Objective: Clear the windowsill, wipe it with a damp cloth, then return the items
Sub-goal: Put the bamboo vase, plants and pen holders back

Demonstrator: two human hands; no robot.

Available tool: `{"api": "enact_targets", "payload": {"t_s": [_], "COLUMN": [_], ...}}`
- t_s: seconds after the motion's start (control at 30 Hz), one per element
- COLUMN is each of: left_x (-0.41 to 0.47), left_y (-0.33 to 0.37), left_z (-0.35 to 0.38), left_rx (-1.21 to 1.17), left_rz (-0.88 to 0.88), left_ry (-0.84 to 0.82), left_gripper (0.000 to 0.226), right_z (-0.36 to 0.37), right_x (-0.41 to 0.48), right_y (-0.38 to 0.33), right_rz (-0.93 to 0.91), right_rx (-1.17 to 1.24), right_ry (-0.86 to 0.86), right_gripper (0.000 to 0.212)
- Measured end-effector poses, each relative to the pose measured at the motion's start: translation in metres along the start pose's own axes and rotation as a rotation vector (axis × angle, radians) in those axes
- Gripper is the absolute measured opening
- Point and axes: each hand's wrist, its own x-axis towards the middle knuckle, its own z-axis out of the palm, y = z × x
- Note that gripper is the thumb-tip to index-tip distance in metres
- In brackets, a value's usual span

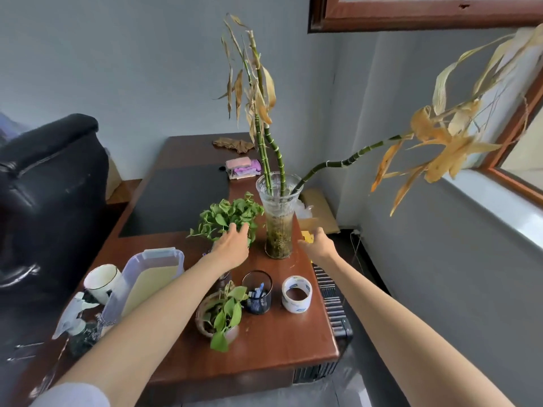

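Left grip (232, 245) stretches forward with its fingers relaxed and spread. The fingertips are at the leaves of a green plant (227, 214), and it holds nothing that can be seen. Right grip (318, 245) is also spread and empty, and hovers past the bench's right edge.

Between the two stands the glass vase (279, 227) of bamboo stalks, upright on the bench (279, 342). It is near both grips but touches neither, so it looks like the thing being released or reached for.

Nearer the person sit a small potted plant (220, 312), a pen cup (258, 292) and a roll of tape (296, 293). Folded cloths (242, 168) lie at the far end.

The windowsill (484, 201), well apart to the right, shows nothing on the stretch in view, so the clearing seems done or nearly done. Whether it has been wiped cannot be told. No cloth is in either grip, and every item is yet to go back.
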Motion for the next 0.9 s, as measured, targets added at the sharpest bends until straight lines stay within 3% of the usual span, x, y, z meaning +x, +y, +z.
{"api": "enact_targets", "payload": {"t_s": [0.17, 0.33, 0.53, 0.73, 0.83, 0.9], "left_x": [0.054, 0.112, 0.156, 0.171, 0.173, 0.175], "left_y": [0.015, 0.035, 0.033, 0.036, 0.047, 0.053], "left_z": [-0.012, -0.021, -0.011, -0.006, -0.006, -0.005], "left_rx": [-0.147, -0.499, -0.552, -0.639, -0.637, -0.651], "left_rz": [0.086, 0.044, 0.067, 0.036, -0.003, -0.023], "left_ry": [0.031, -0.010, -0.091, -0.021, 0.017, 0.039], "left_gripper": [0.077, 0.097, 0.111, 0.116, 0.120, 0.122], "right_z": [-0.002, -0.003, 0.011, 0.012, 0.006, 0.003], "right_x": [0.042, 0.095, 0.134, 0.151, 0.164, 0.169], "right_y": [-0.030, -0.055, -0.066, -0.067, -0.063, -0.059], "right_rz": [-0.019, 0.081, 0.173, 0.191, 0.160, 0.135], "right_rx": [0.082, 0.305, 0.547, 0.698, 0.709, 0.721], "right_ry": [-0.034, -0.025, -0.076, -0.264, -0.287, -0.269], "right_gripper": [0.072, 0.086, 0.073, 0.066, 0.073, 0.067]}}
